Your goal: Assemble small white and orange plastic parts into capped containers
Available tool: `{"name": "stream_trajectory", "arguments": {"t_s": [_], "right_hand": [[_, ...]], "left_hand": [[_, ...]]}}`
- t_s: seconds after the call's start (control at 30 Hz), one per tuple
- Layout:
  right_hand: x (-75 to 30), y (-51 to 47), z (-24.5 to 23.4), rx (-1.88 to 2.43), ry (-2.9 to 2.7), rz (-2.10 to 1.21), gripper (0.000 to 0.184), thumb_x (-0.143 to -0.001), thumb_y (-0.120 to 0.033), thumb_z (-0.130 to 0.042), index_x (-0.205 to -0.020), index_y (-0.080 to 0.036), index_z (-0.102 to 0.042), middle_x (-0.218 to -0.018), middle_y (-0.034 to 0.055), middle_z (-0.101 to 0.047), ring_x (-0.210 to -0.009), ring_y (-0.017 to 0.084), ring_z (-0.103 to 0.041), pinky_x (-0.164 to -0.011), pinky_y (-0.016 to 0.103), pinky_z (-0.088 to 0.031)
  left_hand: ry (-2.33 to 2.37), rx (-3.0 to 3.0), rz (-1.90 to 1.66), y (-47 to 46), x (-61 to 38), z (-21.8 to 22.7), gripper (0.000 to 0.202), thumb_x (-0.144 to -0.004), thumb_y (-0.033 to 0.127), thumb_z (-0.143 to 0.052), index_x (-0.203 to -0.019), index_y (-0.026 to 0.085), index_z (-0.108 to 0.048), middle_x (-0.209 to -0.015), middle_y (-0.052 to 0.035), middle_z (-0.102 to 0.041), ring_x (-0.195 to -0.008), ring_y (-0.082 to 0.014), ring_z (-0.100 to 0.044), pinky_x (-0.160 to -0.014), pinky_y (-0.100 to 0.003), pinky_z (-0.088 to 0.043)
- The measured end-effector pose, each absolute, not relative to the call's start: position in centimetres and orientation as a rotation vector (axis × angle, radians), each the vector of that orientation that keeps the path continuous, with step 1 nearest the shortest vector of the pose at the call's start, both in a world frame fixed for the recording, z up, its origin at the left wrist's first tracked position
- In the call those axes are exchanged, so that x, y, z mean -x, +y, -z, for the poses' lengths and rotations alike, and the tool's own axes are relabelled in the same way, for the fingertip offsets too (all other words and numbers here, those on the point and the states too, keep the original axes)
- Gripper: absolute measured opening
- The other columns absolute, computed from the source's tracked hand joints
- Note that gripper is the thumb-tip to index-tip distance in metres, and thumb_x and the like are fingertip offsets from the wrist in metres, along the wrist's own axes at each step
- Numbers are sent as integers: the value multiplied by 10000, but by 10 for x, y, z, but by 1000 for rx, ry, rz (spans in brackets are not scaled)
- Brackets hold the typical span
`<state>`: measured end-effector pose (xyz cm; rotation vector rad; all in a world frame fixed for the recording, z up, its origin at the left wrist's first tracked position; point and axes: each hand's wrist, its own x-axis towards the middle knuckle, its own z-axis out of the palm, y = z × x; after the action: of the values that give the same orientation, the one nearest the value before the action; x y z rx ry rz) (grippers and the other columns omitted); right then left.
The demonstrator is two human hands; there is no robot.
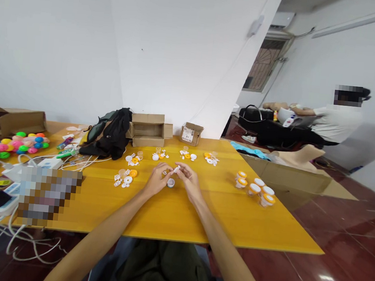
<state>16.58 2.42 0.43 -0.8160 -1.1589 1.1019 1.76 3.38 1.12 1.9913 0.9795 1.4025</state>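
The left hand [157, 179] and right hand [188, 181] pinch a white part [177, 169] together, likely for fine control. Loose pieces [127, 180] lie grouped, seemingly for easy reach.

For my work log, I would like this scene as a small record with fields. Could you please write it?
Hands: left hand and right hand meet, both apparently holding a small white piece
Between forearms: small round item on the table
Nearby: loose white and orange parts in groups
Table right: lidded jars
Table left: colourful balls
Table back: cardboard boxes
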Motion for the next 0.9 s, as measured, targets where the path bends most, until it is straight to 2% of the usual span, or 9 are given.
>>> {"name": "stream_trajectory", "arguments": {"t_s": [0.1,0.63,0.9], "right_hand": [[-165,25,-5,808,-1162,-1086,292,-644,-391,-774,-899,-259,-725,-822,7,-696,-818,192,-616,-792,314,-496],[-166,30,2,802,-1189,-1059,290,-637,-412,-775,-868,-247,-714,-812,15,-706,-784,194,-633,-757,317,-515],[-165,29,3,828,-1146,-1097,343,-603,-465,-802,-826,-231,-688,-763,11,-700,-706,192,-652,-741,341,-530]], "left_hand": [[979,-2009,-1409,32,-18,-12,121,-825,251,-605,-730,226,-675,-767,-22,-671,-812,-197,-588,-825,-312,-458],[1005,-2122,-1380,34,-18,-10,177,-881,275,-557,-744,211,-648,-787,-18,-684,-795,-180,-595,-793,-302,-474],[1027,-2086,-1399,34,-17,-8,141,-879,235,-532,-799,201,-642,-809,-21,-681,-815,-175,-604,-786,-293,-470]]}}
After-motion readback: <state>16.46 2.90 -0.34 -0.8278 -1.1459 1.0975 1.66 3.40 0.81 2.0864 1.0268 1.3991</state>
